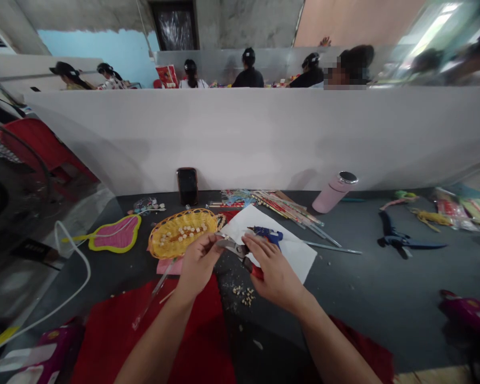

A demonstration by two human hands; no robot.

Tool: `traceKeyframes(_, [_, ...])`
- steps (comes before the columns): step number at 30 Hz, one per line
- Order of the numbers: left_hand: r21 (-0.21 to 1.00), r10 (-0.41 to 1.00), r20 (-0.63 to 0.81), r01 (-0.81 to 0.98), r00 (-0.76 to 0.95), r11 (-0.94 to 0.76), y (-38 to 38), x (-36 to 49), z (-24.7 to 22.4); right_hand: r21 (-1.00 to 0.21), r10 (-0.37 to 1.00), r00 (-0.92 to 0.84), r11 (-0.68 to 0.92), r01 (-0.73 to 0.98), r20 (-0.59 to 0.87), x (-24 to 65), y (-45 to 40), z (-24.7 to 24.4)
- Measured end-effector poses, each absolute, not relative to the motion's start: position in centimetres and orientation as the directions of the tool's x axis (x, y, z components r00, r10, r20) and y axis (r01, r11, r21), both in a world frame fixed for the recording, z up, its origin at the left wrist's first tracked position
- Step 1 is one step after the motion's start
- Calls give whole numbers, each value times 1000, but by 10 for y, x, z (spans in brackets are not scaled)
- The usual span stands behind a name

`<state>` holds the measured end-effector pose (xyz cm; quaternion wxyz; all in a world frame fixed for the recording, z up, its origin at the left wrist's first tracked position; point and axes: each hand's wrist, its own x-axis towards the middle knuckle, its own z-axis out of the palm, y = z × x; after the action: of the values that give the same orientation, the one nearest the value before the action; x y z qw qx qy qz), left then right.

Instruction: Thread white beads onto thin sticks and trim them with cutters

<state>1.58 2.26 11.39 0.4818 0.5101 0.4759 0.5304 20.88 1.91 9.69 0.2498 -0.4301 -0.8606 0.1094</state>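
In the middle of the desk my right hand (275,273) is wrapped round red-handled pliers (235,247), whose metal jaws point left. My left hand (199,262) is closed in a pinch at the jaw tips; whatever its fingers hold is too small to make out. Just beyond my right hand a blue glue gun (269,233) lies on a sheet of white paper (300,262). Small pale cut bits (246,295) are scattered on the desk below the pliers. Left of my left hand sits a yellow wicker basket (157,246) with several small pale pieces inside.
Red cloth (152,330) covers the near left. A phone (188,185) leans against the white partition (240,138); a pink bottle (335,192) stands right of a bundle of thin sticks (288,208). A pink-and-yellow fan-shaped piece (118,234), a white cable (88,266) and dark bird-like figure (404,242) lie around.
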Motion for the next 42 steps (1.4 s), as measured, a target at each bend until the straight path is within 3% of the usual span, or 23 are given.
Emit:
traceKeyframes(7, [999, 999, 43, 12, 18, -43, 22, 13, 115, -401, 816, -503, 579, 710, 286, 208, 21, 103])
traceKeyframes(19, [990, 995, 97, 102, 1, -97, 20, 9, 116, -511, 816, -497, 575, 639, 295, 201, 20, 91])
traceKeyframes(25, [985, 994, 101, 133, 38, -105, 21, 10, 115, -479, 814, -503, 579, 660, 291, 207, 22, 95])
traceKeyframes(31, [931, 981, 194, 310, 32, -194, 18, 9, 118, -447, 805, -509, 592, 670, 303, 207, 22, 100])
traceKeyframes(42, [999, 972, -36, -1, 233, 37, 19, 4, 115, -483, 790, -555, 604, 634, 260, 210, 18, 112])
